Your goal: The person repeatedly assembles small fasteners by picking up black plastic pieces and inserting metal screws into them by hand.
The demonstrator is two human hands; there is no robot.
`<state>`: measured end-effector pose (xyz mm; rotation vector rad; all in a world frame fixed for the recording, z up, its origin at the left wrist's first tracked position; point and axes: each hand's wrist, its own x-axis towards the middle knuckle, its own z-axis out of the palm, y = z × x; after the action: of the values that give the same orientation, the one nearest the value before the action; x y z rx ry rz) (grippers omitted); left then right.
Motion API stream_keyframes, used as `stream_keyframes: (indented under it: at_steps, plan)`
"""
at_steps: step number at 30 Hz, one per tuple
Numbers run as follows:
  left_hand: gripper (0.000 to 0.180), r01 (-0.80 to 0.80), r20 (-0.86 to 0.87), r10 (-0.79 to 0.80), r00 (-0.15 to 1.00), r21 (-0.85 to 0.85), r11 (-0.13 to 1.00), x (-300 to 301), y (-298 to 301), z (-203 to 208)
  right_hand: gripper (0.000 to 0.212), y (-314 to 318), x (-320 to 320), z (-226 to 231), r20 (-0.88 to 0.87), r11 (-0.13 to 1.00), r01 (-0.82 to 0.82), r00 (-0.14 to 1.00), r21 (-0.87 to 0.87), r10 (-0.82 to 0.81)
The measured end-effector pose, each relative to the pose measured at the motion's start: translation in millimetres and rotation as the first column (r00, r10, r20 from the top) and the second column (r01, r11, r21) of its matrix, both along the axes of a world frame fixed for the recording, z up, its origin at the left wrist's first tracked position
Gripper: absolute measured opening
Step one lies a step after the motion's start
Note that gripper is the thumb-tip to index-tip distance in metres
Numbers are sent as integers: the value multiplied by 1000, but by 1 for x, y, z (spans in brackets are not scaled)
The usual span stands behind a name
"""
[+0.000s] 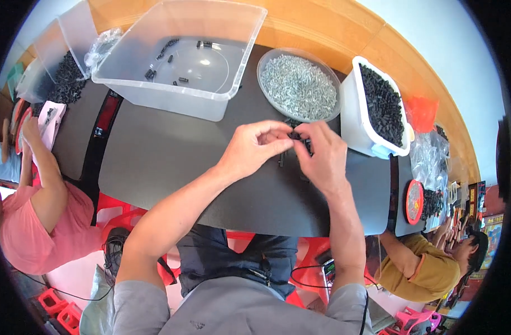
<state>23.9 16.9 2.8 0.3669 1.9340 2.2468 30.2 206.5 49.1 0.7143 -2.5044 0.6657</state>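
From my station I see a pink-shirted co-worker at left, a mustard-shirted co-worker at right, red stools lower left, and wood panelling behind.

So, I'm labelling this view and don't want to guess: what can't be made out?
In the head view:
Black part: full shape, mostly covered by the left hand and right hand.
Metal pieces: too small to tell singly.
White tub: lower contents, hidden by what lies on top.
Person in pink: head, cut off by the picture's dark left rim.
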Motion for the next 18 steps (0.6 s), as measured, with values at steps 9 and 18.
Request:
stream_keyframes:
  at_steps: [9,18]
  plan:
    - [22,88,93,-95,991,78,993,-11,-6,-2,29,-11,-1,-12,-235,987,-130,961,92,148]
    - [24,-170,112,148,983,222,960,-21,-11,-5,8,11,-81,19,139,990,105,983,95,-118]
